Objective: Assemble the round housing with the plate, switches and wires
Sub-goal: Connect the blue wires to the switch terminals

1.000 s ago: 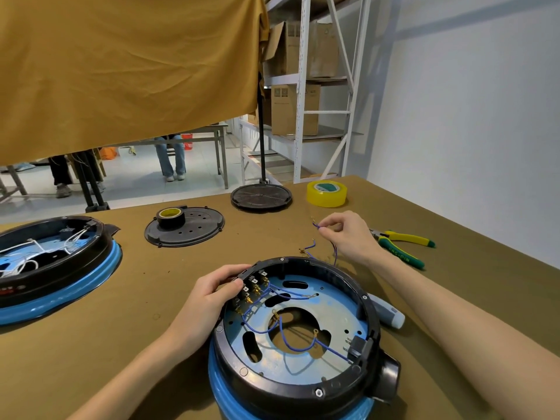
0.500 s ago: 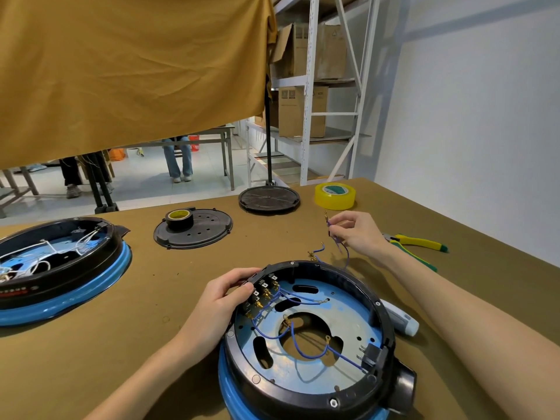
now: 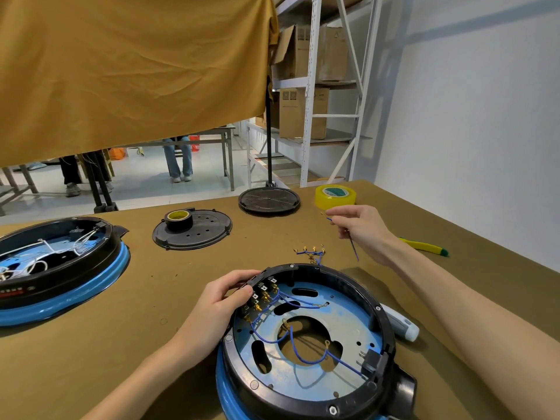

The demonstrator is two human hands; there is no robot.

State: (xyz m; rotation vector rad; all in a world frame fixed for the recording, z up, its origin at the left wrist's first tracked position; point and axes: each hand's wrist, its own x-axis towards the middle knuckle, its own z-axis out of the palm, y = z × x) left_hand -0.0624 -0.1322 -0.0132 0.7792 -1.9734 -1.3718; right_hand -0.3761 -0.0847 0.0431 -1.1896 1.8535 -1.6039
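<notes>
The round black housing (image 3: 382,313) with a blue lower ring sits at the near edge of the table, open side up. Inside it lies a metal plate (image 3: 339,377) with blue wires looped across it. A row of switches (image 3: 263,294) with brass terminals stands at its upper left rim. My left hand (image 3: 222,301) grips the rim beside those switches. My right hand (image 3: 360,227) is raised above the table behind the housing, pinching a short blue wire (image 3: 354,248) that dangles down. A bunch of loose blue wires (image 3: 310,252) with brass lugs lies just behind the housing.
A second housing (image 3: 60,268) with white wires sits at the left. A black cover (image 3: 194,233) carrying a tape roll and a black disc (image 3: 269,200) lie at the back. Yellow tape (image 3: 335,195), yellow-green pliers (image 3: 424,246) and a white-grey tool (image 3: 400,325) are at the right.
My right hand has lifted the single blue wire up and away from the bunch behind the housing. The left hand has stayed on the rim by the switches.
</notes>
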